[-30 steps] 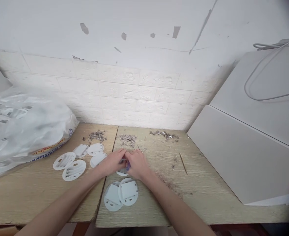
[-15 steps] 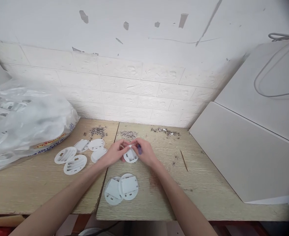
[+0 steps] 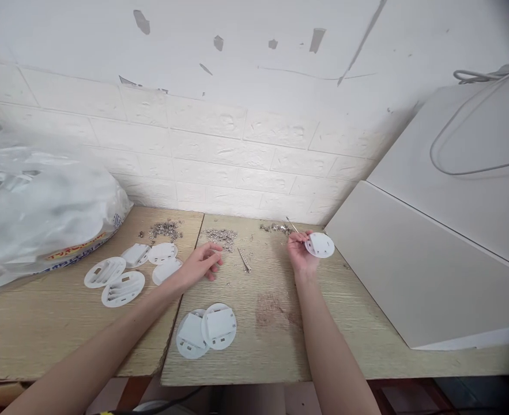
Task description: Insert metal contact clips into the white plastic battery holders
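Note:
My right hand [image 3: 301,253] is raised a little over the wooden table [image 3: 254,346] at the back right, closed on a round white plastic disc [image 3: 320,245] and a thin stick that pokes up beside it. My left hand [image 3: 202,264] rests on the table near the middle, fingers loosely curled, its tips by a pile of small metal bits [image 3: 223,234]. A pair of tweezers [image 3: 244,260] lies between the two hands. Two white discs [image 3: 206,331] lie stacked near the front edge.
Several more white discs [image 3: 124,275] lie at the left beside a large clear plastic bag [image 3: 38,213] of parts. Other metal-bit piles [image 3: 164,230] sit by the brick wall. A big white box [image 3: 436,253] with a cable on top fills the right side.
Both hands held one disc together at the table's middle. Now they have parted: the right has carried the disc to the right and picked up the stick, the left has let go.

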The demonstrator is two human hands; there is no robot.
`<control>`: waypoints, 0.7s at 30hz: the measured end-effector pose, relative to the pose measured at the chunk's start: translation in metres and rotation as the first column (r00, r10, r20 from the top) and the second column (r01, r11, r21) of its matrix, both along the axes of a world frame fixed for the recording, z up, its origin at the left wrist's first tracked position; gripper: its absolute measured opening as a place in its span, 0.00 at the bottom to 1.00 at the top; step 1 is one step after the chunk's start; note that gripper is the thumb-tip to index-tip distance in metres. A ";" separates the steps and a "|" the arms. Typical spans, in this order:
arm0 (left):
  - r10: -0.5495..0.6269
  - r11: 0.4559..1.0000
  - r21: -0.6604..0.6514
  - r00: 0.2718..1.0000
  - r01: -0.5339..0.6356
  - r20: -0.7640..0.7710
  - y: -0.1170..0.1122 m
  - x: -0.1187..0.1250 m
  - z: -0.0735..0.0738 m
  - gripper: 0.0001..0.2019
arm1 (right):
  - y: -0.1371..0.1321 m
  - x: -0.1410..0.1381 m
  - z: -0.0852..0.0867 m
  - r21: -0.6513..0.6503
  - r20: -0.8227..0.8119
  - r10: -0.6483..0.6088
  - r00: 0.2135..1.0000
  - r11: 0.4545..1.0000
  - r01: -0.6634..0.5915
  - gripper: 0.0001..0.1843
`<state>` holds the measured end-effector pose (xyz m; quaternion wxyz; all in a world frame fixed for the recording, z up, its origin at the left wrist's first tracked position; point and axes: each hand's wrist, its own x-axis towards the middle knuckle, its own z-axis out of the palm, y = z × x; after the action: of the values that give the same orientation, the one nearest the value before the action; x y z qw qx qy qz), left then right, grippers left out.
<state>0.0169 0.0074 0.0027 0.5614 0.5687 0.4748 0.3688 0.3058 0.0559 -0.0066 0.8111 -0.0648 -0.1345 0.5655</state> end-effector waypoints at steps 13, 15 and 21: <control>-0.056 0.998 0.010 0.997 0.056 -0.054 0.001 0.000 -0.001 0.15 | 0.004 0.030 -0.017 -0.015 -0.168 -0.193 0.967 0.981 0.193 0.13; -0.067 0.997 0.023 0.994 0.069 -0.083 0.000 0.000 -0.002 0.16 | 0.004 0.030 -0.017 -0.023 -0.169 -0.201 0.965 0.979 0.200 0.13; -0.288 0.899 0.216 0.886 0.381 -0.363 -0.009 0.000 0.007 0.17 | 0.002 0.021 -0.006 -0.031 -0.125 -0.177 0.976 0.984 0.174 0.17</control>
<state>0.0165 -0.0019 0.0097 0.4453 0.7689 0.3964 0.2309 0.3266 0.0582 -0.0126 0.8642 -0.0482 -0.0704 0.4958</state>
